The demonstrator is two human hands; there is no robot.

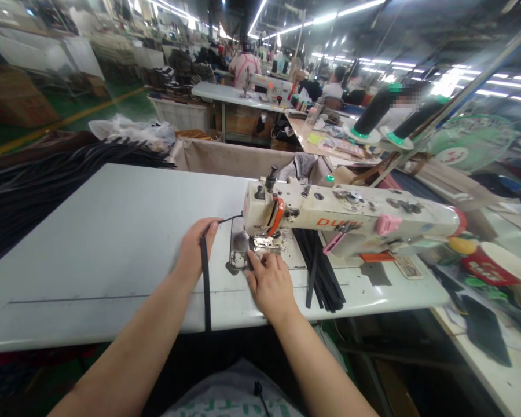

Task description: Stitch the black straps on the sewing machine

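My left hand (197, 246) is closed on a narrow black strap (205, 284), left of the sewing machine's head. From this hand the strap hangs over the table's front edge, and its other end runs towards the machine (312, 214). My right hand (272, 284) rests palm down at the metal needle plate (240, 243), just in front of the presser foot. Its index finger reaches onto the plate and its thumb stands apart; I see nothing held in it. To its right, a bundle of black straps (325, 278) lies partly under the machine arm.
The white sewing table (113, 231) extends left, with a heap of long black strips (69, 179) beyond it. Thread cones (373, 113) stand behind the machine. A red and white bowl (490, 269) sits at right. Other people work at machines farther back.
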